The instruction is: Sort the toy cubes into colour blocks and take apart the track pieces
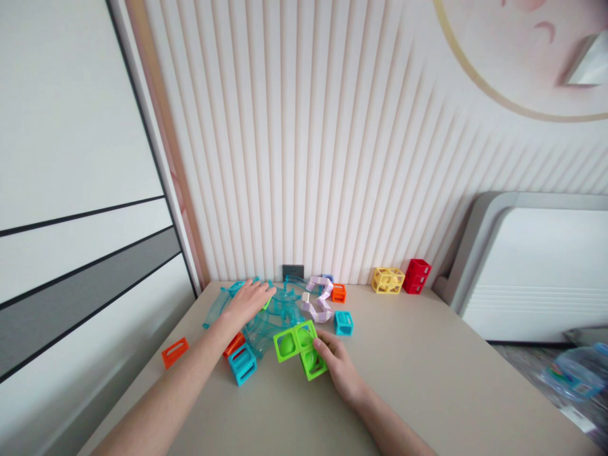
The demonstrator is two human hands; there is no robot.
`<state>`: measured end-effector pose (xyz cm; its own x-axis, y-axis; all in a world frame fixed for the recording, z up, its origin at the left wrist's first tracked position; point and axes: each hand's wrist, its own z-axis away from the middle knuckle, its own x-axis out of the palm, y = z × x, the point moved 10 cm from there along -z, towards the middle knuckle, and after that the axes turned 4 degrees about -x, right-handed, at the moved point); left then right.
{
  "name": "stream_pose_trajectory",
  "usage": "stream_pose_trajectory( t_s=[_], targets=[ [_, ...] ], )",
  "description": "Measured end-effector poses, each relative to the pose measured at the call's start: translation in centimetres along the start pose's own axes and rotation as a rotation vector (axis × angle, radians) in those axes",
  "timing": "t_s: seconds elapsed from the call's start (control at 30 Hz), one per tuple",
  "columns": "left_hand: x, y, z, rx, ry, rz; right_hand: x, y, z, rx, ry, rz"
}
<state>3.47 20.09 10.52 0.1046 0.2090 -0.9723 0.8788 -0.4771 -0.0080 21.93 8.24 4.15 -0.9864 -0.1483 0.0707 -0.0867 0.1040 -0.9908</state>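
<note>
My right hand (337, 364) holds an assembly of light green hollow cube blocks (304, 343) by its right side, raised over the near middle of the table. Three square openings of it show, joined in an L shape. Further back, my left hand (251, 297) reaches into a pile of translucent teal track pieces (285, 309). Its fingers bend over a small green block (267, 304), mostly hidden beneath them; the thumb is out of sight. Just below the pile stand a blue hollow block (242, 364) and an orange-red block (234, 344), the latter partly covered.
A lilac zigzag piece (319, 301), a small orange block (339, 293) and a blue block (344, 323) lie right of the pile. Yellow (388, 280) and red (417, 276) blocks stand by the ribbed wall. An orange block (175, 353) sits near the table's left edge.
</note>
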Motion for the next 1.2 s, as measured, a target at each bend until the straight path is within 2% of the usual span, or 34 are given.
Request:
stream_pose_trajectory(
  t_s=[0.63, 0.8, 0.93, 1.07, 1.2],
  targets=[
    [0.5, 0.9, -1.3, -0.020, -0.051, -0.030, 0.7, -0.2, 0.0, -0.019, -0.055, -0.020],
    [-0.3, 0.8, -2.2, -0.040, -0.032, -0.044, 0.6, -0.2, 0.0, -0.020, -0.051, -0.021],
    [-2.4, 0.4, -1.7, -0.050, 0.034, -0.009, 0.6, -0.2, -0.1, -0.032, -0.056, -0.033],
    [-4.9, 0.4, 0.1, -0.051, 0.157, 0.089, 0.1, 0.0, -0.1, -0.022, -0.009, -0.023],
    [-6.6, 1.1, 3.2, -0.083, 0.407, 0.292, -1.1, 0.3, -0.4, -0.033, 0.093, -0.054]
  ],
)
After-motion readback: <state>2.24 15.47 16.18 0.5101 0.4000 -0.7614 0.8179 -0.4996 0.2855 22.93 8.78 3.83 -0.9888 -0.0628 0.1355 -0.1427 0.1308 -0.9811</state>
